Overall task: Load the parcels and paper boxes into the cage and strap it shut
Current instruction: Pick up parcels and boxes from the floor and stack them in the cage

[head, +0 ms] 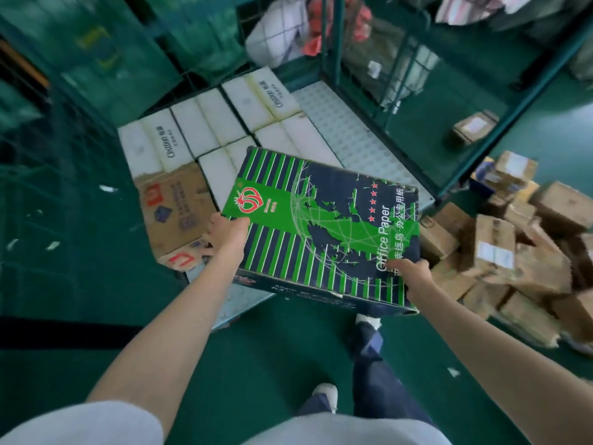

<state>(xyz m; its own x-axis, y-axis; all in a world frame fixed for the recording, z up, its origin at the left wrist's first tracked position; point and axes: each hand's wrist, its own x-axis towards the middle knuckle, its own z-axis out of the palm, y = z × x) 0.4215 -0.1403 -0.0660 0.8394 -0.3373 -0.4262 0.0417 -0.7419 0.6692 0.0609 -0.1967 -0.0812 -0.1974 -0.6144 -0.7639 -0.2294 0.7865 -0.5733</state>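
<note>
Gripping is shared between two hands: the left hand (226,231) is curled round the left edge of the office paper box (321,226), and the right hand (409,271) is clamped on its near right corner. A wide two-handed hold is judged necessary, since a full carton of paper would be heavy. The box is held off the ground, tilted, over the open front of the cage (346,130), so that it can be lowered onto the bare perforated white deck on the right. White cartons (208,120) are already packed in tight rows on the left of the deck, with a brown carton (175,210) in front of them; dense packing is presumably intended, to leave room and keep the load steady. A pile of parcels (519,252) is noted on the green floor (256,348) to the right, outside the mesh, not yet loaded. Green mesh walls are seen on the cage's sides. Bagged goods (279,33) are visible behind it. No strap could be identified.
</note>
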